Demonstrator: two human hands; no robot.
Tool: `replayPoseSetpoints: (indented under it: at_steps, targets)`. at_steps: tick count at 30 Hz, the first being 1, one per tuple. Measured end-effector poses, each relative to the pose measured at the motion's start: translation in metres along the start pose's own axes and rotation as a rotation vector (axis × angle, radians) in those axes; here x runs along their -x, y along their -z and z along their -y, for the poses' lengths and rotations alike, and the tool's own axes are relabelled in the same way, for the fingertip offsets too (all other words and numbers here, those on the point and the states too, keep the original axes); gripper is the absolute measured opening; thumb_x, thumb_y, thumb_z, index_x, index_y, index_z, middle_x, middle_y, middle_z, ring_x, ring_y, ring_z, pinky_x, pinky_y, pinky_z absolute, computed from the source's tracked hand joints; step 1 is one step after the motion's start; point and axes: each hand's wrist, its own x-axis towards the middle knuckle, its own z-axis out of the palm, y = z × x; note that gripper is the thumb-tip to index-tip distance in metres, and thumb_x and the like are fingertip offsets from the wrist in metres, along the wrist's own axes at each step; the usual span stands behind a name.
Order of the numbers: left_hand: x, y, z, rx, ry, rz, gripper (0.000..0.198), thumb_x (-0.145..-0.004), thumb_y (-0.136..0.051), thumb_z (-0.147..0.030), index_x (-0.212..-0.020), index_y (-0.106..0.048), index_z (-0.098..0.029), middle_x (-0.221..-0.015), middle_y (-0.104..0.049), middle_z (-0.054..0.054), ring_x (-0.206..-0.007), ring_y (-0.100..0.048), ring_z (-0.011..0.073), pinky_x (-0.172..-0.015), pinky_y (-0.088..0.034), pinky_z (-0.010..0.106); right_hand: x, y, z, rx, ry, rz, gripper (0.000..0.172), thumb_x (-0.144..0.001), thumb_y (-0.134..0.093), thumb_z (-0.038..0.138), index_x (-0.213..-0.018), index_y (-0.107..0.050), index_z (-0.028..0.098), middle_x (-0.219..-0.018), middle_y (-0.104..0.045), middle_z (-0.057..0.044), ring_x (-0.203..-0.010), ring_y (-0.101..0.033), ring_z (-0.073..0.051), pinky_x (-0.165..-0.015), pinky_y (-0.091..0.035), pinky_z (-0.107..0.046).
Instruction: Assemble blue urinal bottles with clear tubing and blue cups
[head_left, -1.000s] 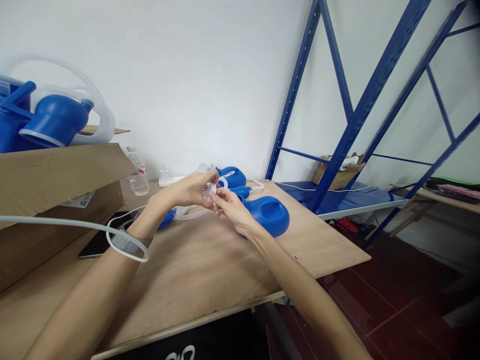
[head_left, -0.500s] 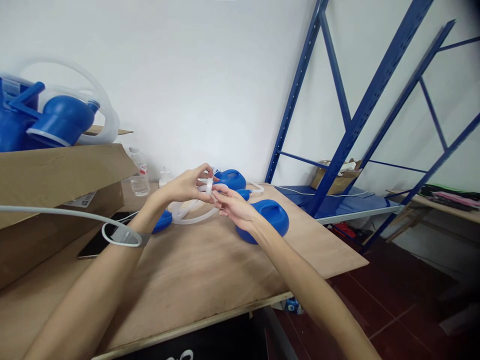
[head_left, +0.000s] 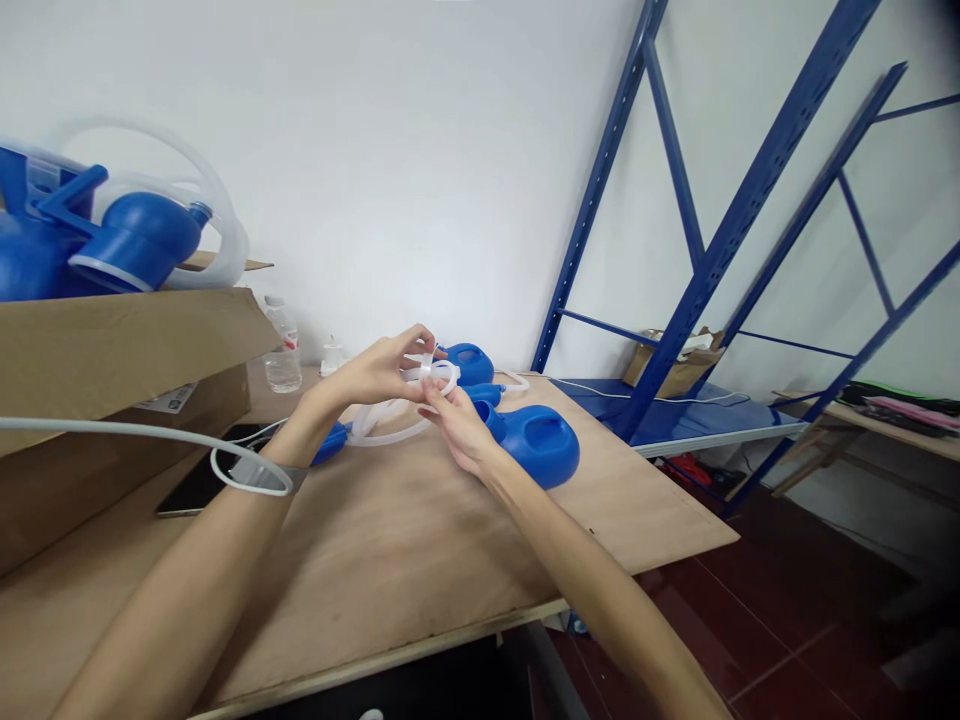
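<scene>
Above the plywood table, my left hand (head_left: 388, 365) grips a white translucent plastic cap-like piece (head_left: 426, 368) between thumb and fingers. My right hand (head_left: 459, 420) pinches the same piece from its right side, where a pale ring shows. The fingers partly hide its shape. Just right of my right hand lies a blue plastic bottle (head_left: 546, 445) with a moulded handle, its mouth toward the hand. Behind my hands are a second blue bottle (head_left: 474, 362) and clear tubing (head_left: 390, 438). Another blue piece (head_left: 330, 443) is partly hidden by my left forearm.
At left stands a cardboard box (head_left: 135, 350) with blue bottles (head_left: 146, 235) and coiled tubing above it. A phone (head_left: 199, 480), a white cable (head_left: 135, 428) at my left wrist and a water bottle (head_left: 282, 350) are nearby. Blue shelving (head_left: 690, 270) rises at right.
The white piece has turned in my hands, and its ring now faces more to the right. My right hand has shifted slightly down and left, uncovering the blue bottle's mouth.
</scene>
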Motion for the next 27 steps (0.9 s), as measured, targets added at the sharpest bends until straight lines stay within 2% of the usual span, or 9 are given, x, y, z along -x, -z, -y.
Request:
replayPoseSetpoints:
  at_steps: [3, 6, 11, 15, 17, 19, 21, 23, 27]
  targets:
    - [0.003, 0.005, 0.001, 0.008, -0.008, -0.019, 0.053, -0.07, -0.08, -0.047, -0.103, -0.046, -0.024, -0.124, -0.068, 0.011, -0.121, -0.063, 0.0282, -0.098, -0.053, 0.043, -0.005, -0.001, -0.007, -0.099, 0.055, -0.011, 0.053, -0.069, -0.081, 0.069, -0.083, -0.06, 0.023, -0.096, -0.066, -0.002, -0.097, -0.061, -0.017, -0.086, -0.051, -0.031]
    - [0.006, 0.012, 0.007, 0.053, 0.036, 0.013, 0.057, -0.068, -0.084, -0.048, -0.102, -0.045, -0.025, -0.124, -0.069, 0.011, -0.126, -0.059, 0.0297, -0.099, -0.051, 0.045, -0.005, 0.002, -0.009, -0.137, 0.107, -0.143, 0.054, -0.069, -0.079, 0.071, -0.078, -0.058, 0.021, -0.092, -0.063, -0.003, -0.093, -0.062, -0.018, -0.082, -0.052, -0.03]
    - [0.01, 0.019, 0.025, 0.103, 0.214, 0.026, 0.075, -0.067, -0.086, -0.051, -0.123, -0.043, -0.025, -0.127, -0.07, 0.012, -0.125, -0.06, 0.0296, -0.105, -0.046, 0.048, 0.015, 0.02, 0.02, -0.073, 0.199, -0.23, 0.051, -0.073, -0.078, 0.069, -0.081, -0.061, 0.022, -0.094, -0.065, -0.003, -0.095, -0.066, -0.02, -0.085, -0.054, -0.032]
    - [0.003, 0.001, 0.039, -0.082, 0.33, 0.175, 0.096, -0.064, -0.083, -0.059, -0.144, -0.043, -0.022, -0.137, -0.064, 0.014, -0.128, -0.059, 0.0335, -0.106, -0.047, 0.046, 0.03, 0.053, 0.058, 0.345, 0.244, -0.045, 0.047, -0.085, -0.067, 0.068, -0.085, -0.068, 0.021, -0.09, -0.067, -0.004, -0.09, -0.066, -0.021, -0.086, -0.053, -0.034]
    - [-0.004, -0.016, 0.042, -0.199, 0.3, 0.3, 0.099, -0.065, -0.081, -0.06, -0.148, -0.043, -0.022, -0.145, -0.06, 0.015, -0.129, -0.06, 0.0351, -0.107, -0.047, 0.045, 0.032, 0.069, 0.067, 0.618, 0.287, -0.018, 0.041, -0.09, -0.065, 0.061, -0.084, -0.069, 0.021, -0.084, -0.067, -0.002, -0.084, -0.063, -0.02, -0.082, -0.051, -0.032]
    - [-0.009, -0.034, 0.041, -0.297, 0.19, 0.367, 0.103, -0.064, -0.083, -0.059, -0.151, -0.043, -0.022, -0.154, -0.053, 0.016, -0.137, -0.055, 0.0376, -0.112, -0.043, 0.046, 0.031, 0.082, 0.065, 0.814, 0.312, -0.026, 0.036, -0.094, -0.061, 0.054, -0.083, -0.069, 0.021, -0.08, -0.066, -0.001, -0.079, -0.061, -0.019, -0.076, -0.049, -0.031]
    - [-0.013, -0.05, 0.035, -0.335, 0.047, 0.302, 0.11, -0.065, -0.085, -0.058, -0.156, -0.038, -0.021, -0.161, -0.044, 0.017, -0.146, -0.045, 0.0389, -0.117, -0.039, 0.048, 0.029, 0.089, 0.056, 0.929, 0.336, -0.046, 0.032, -0.097, -0.058, 0.048, -0.085, -0.069, 0.021, -0.082, -0.067, -0.001, -0.078, -0.06, -0.019, -0.073, -0.047, -0.03]
    - [-0.014, -0.062, 0.025, -0.332, -0.111, 0.141, 0.108, -0.073, -0.083, -0.056, -0.161, -0.031, -0.021, -0.164, -0.039, 0.018, -0.151, -0.039, 0.0366, -0.119, -0.039, 0.048, 0.026, 0.091, 0.046, 0.974, 0.365, -0.093, 0.029, -0.098, -0.056, 0.044, -0.086, -0.069, 0.02, -0.085, -0.069, -0.002, -0.079, -0.061, -0.019, -0.073, -0.047, -0.03]
    - [-0.013, -0.079, 0.007, -0.423, -0.368, -0.171, 0.067, -0.091, -0.071, -0.038, -0.152, -0.048, -0.021, -0.148, -0.059, 0.017, -0.134, -0.058, 0.0315, -0.11, -0.05, 0.048, 0.015, 0.084, 0.035, 0.858, 0.383, -0.213, 0.027, -0.097, -0.054, 0.04, -0.092, -0.071, 0.02, -0.084, -0.072, -0.002, -0.081, -0.066, -0.02, -0.077, -0.051, -0.031]
